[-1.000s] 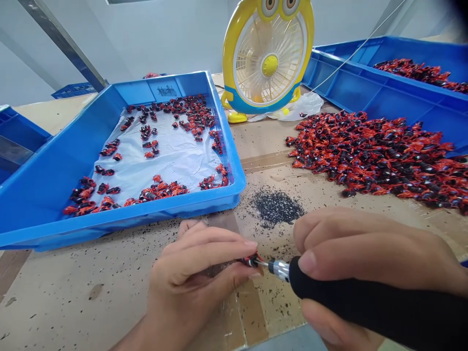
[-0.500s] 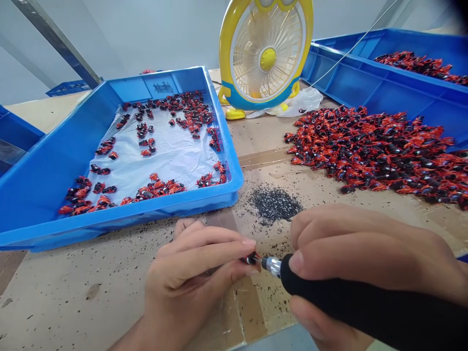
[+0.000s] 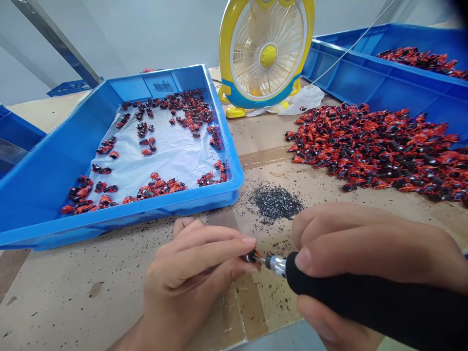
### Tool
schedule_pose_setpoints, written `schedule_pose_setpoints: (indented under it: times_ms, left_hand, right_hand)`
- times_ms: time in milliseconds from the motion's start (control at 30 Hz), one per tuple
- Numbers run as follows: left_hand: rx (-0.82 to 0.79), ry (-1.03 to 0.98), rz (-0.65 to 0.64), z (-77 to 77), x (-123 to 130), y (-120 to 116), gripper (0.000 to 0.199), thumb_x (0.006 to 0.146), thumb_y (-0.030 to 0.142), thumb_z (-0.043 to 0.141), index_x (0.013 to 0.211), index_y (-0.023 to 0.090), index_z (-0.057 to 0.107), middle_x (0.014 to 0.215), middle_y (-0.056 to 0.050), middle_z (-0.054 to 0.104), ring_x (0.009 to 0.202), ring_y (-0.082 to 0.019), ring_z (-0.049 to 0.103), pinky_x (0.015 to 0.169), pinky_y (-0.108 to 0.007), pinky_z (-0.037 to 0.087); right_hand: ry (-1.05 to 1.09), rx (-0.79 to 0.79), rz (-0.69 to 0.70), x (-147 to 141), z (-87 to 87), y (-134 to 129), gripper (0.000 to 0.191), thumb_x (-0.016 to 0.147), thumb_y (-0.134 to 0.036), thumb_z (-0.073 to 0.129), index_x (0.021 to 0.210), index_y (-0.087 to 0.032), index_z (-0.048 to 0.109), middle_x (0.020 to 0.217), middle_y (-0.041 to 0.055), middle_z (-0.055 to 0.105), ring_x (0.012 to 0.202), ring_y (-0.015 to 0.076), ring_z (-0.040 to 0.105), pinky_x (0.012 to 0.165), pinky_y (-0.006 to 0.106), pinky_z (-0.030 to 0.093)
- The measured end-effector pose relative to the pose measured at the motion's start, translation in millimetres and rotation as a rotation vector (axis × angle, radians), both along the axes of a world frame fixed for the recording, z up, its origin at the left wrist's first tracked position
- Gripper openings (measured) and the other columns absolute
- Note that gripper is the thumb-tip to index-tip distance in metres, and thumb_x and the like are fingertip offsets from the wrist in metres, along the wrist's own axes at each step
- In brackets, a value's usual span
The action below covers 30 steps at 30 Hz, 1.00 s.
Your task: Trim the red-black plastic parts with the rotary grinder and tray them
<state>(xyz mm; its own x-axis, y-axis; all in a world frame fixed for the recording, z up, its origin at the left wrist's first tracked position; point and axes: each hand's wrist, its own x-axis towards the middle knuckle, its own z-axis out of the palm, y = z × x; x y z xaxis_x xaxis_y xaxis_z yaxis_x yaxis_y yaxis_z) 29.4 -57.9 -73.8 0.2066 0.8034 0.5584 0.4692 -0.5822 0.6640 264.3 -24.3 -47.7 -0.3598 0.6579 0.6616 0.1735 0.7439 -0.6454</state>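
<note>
My left hand point(image 3: 197, 273) pinches a small black part with red-orange strands point(image 3: 251, 256) between thumb and fingertips, which cover most of it. My right hand point(image 3: 358, 248) is wrapped round the thick black body of a rotary tool point(image 3: 329, 292) with a silver chuck. From the chuck a thin bit points left and meets the end of the small part; whether it is inside cannot be seen. Under and behind the hands, black shavings point(image 3: 276, 202) lie heaped on the cardboard surface point(image 3: 252, 139).
To the left, a blue tray point(image 3: 219, 192) lined with white sheet holds many similar parts. A large pile of red-and-black parts point(image 3: 380, 146) lies to the right, before blue bins point(image 3: 351, 73). A yellow fan point(image 3: 268, 56) stands at the back.
My right hand and the rotary tool have shifted slightly to the right, showing a bit more of the thin bit. My left hand keeps its pinch on the small part.
</note>
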Motion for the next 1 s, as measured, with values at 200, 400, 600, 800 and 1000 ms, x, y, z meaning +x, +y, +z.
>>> schedule_pose_setpoints:
  times_ms: [200,400,600,800,1000]
  left_hand:
    - [-0.001,-0.002,-0.005,1.8,2.4,1.2,0.019,0.096,0.017,0.090,0.109,0.029,0.085,0.102,0.004,0.090,0.074,-0.016,0.079,0.077,-0.039,0.045]
    - [-0.070,-0.003,0.062,-0.2,4.7,-2.2,0.018,0.098,0.024,0.088,0.110,0.037,0.086,0.098,0.006,0.089,0.071,-0.016,0.076,0.076,-0.039,0.048]
    - [-0.096,-0.016,0.102,1.7,7.5,-2.3,0.017,0.098,0.027,0.088,0.108,0.040,0.087,0.093,0.008,0.089,0.071,-0.017,0.077,0.075,-0.038,0.053]
    - [-0.134,-0.056,0.079,2.2,5.6,-0.5,0.022,0.096,0.025,0.090,0.109,0.042,0.089,0.089,0.006,0.088,0.071,-0.019,0.078,0.071,-0.038,0.059]
    - [-0.092,-0.077,0.047,0.6,3.6,-0.2,0.020,0.095,0.022,0.092,0.109,0.035,0.087,0.090,0.006,0.089,0.074,-0.018,0.077,0.075,-0.038,0.052]
  right_hand:
    - [-0.030,0.044,-0.015,0.4,9.2,0.5,0.038,0.077,-0.041,0.098,0.106,-0.031,0.076,0.077,0.0009,0.071,0.072,0.0208,0.076,0.061,0.030,0.067]
    - [-0.161,0.148,0.035,8.9,11.7,0.8,0.024,0.090,-0.024,0.088,0.102,-0.023,0.068,0.069,-0.0033,0.067,0.058,0.0130,0.069,0.060,0.026,0.065]
    - [-0.135,0.220,0.019,5.7,16.8,5.8,0.014,0.096,-0.021,0.081,0.097,-0.019,0.068,0.065,-0.0022,0.067,0.056,0.0111,0.069,0.057,0.021,0.063]
    - [-0.140,0.174,0.049,6.4,18.4,3.2,0.030,0.092,-0.029,0.090,0.104,-0.021,0.064,0.069,-0.0026,0.069,0.056,0.0114,0.070,0.055,0.023,0.063]
    - [0.043,0.035,-0.271,-3.2,8.6,-10.5,0.026,0.109,-0.050,0.065,0.093,-0.031,0.062,0.066,-0.0087,0.070,0.060,0.0099,0.072,0.060,0.025,0.063]
